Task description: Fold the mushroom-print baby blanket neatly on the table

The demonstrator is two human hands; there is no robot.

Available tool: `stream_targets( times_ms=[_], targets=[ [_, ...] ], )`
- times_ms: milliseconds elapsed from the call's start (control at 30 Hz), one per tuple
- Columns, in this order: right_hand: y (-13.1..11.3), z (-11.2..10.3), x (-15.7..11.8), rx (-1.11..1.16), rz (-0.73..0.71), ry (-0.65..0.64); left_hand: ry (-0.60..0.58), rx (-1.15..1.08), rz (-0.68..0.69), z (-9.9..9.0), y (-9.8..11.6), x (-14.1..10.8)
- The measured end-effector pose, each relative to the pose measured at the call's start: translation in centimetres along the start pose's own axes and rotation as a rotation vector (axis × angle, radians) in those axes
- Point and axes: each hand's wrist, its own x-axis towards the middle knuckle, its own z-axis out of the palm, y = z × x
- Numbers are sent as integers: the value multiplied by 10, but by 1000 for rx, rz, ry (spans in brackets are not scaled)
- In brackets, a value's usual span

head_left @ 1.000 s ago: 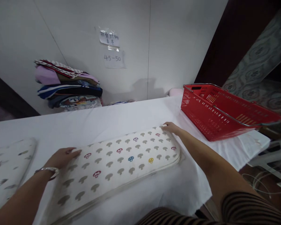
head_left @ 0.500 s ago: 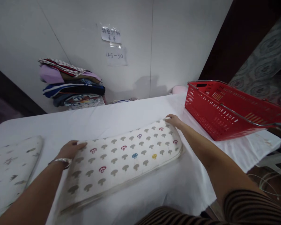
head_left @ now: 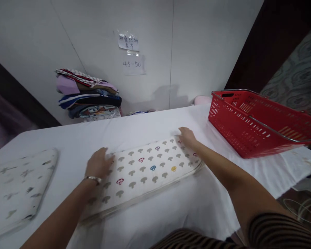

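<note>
A long folded white cloth with a mushroom print lies across the white-covered table in front of me. My left hand, with a bracelet at the wrist, is over the cloth's left part near its far edge; it is somewhat blurred, with fingers apart. At the far right corner of the same cloth is my right hand, fingers reaching past the edge and apart. Neither hand visibly pinches the fabric. The undersides of both hands are hidden.
Another folded patterned cloth lies at the left. A red basket stands on the right side of the table. Behind the table's far edge are a pile of folded fabrics and a wall with paper signs.
My left hand has moved right, inward from the cloth's left end, and its fingers have come off the corner. My right hand has shifted slightly left. The view has turned a little.
</note>
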Motion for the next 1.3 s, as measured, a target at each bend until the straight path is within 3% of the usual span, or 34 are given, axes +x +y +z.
stream_targets(
  times_ms=[133, 233, 400, 767, 900, 1000, 1100, 1300],
  targets=[
    [-47, 21, -22, -8, -388, -137, -81, 84, 287, 21, 44, -21],
    [-65, 34, -34, -12, -492, -222, -152, 91, 316, 31, 59, -28],
    [-64, 36, -36, -41, -495, -269, -207, 87, 261, 33, 60, -27],
    [-59, 39, -23, -57, -425, -280, -187, 96, 250, 38, 58, -25],
    [-71, 35, -31, -63, -383, -270, -241, 86, 220, 31, 63, -23],
    [-84, 39, -41, -53, -427, -222, -203, 84, 212, 29, 73, -26],
    [-92, 46, -49, -38, -489, -248, -147, 85, 272, 35, 83, -32],
    [-91, 45, -46, 10, -484, -284, -187, 88, 260, 42, 87, -36]
  ],
)
